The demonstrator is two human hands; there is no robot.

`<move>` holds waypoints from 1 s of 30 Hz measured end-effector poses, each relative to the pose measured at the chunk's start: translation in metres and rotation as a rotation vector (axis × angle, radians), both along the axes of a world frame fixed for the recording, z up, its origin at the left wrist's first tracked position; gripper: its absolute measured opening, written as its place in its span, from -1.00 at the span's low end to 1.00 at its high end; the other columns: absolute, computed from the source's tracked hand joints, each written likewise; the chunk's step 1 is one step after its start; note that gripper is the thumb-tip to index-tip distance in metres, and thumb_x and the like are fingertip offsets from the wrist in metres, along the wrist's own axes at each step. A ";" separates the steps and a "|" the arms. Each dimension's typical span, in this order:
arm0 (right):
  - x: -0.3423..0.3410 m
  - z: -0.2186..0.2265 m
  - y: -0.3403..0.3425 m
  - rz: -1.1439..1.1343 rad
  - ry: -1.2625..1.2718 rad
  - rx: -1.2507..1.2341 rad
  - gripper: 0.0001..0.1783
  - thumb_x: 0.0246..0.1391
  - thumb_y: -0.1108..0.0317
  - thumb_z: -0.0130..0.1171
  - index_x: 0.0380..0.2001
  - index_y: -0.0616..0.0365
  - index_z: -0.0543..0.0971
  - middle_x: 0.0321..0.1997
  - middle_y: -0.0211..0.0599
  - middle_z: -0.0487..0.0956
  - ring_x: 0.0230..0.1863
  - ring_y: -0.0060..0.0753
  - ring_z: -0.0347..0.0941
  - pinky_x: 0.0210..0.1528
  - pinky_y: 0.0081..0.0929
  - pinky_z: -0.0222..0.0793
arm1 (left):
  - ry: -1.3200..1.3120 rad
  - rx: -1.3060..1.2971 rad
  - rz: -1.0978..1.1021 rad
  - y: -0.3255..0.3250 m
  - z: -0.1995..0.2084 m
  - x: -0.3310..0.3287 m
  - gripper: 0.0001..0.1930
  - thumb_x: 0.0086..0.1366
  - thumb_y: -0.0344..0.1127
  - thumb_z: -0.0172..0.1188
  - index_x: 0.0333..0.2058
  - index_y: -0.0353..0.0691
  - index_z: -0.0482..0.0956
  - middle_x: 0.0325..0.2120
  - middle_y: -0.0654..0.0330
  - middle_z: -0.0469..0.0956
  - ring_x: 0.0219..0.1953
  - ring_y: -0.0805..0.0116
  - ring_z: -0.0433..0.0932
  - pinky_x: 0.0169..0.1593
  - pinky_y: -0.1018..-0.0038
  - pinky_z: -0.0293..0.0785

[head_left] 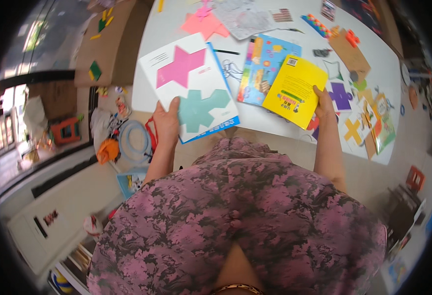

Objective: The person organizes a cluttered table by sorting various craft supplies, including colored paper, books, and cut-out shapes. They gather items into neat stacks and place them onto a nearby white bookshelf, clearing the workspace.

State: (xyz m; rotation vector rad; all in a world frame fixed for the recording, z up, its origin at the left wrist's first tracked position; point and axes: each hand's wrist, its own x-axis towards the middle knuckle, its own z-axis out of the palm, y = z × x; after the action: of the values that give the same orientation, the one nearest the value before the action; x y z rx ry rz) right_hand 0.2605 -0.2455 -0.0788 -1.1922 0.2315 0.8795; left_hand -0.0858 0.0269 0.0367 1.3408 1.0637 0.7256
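My left hand grips the lower left corner of a white craft book printed with a pink and a green flat cut-out shape, thumb on top. A blue edge shows beneath that book. In my right hand is the right edge of a yellow booklet, its back with a barcode facing up. The yellow booklet overlaps a blue illustrated book on the white table. A dark pen lies between the books.
Coral paper shapes lie at the table's far left. Purple and yellow paper cut-outs, cardboard and a colourful beaded strip are on the right. A cardboard box stands left; a coiled hose lies on the floor.
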 end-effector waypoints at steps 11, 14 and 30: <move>0.060 -0.079 0.059 0.226 -0.290 -0.428 -0.59 0.01 0.37 0.10 -0.05 0.28 0.38 -0.16 -0.11 0.52 -0.16 -0.26 0.47 -0.19 -0.42 0.39 | -0.390 -0.510 0.022 -0.027 0.023 -0.034 -0.62 0.27 -0.28 0.01 0.02 -0.30 0.29 -0.16 0.12 0.46 -0.19 0.35 0.50 -0.13 0.44 0.47; 0.066 -0.086 0.054 0.266 -0.583 -0.759 -0.55 -0.10 0.32 0.15 -0.12 0.34 0.44 -0.25 -0.07 0.56 -0.17 -0.21 0.49 -0.15 -0.42 0.36 | -0.576 -0.655 0.000 -0.028 0.011 -0.049 -0.60 0.28 -0.28 -0.02 0.05 -0.31 0.25 -0.14 0.08 0.46 -0.15 0.29 0.50 -0.07 0.39 0.46; -0.205 0.075 0.152 0.709 -0.340 0.069 -0.46 0.12 0.21 -0.02 0.12 0.21 0.22 -0.03 -0.11 0.45 -0.05 -0.27 0.41 0.00 -0.41 0.29 | 0.018 -0.149 0.038 -0.052 -0.007 -0.043 -0.46 0.15 -0.48 0.01 0.13 -0.30 0.13 -0.03 0.08 0.35 -0.03 0.31 0.37 0.03 0.42 0.31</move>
State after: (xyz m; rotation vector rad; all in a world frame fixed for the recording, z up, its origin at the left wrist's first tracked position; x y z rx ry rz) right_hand 0.0553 -0.0938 -0.0034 -1.3556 -0.5268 1.2553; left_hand -0.1291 -0.0253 0.0300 1.2048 1.1376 0.6505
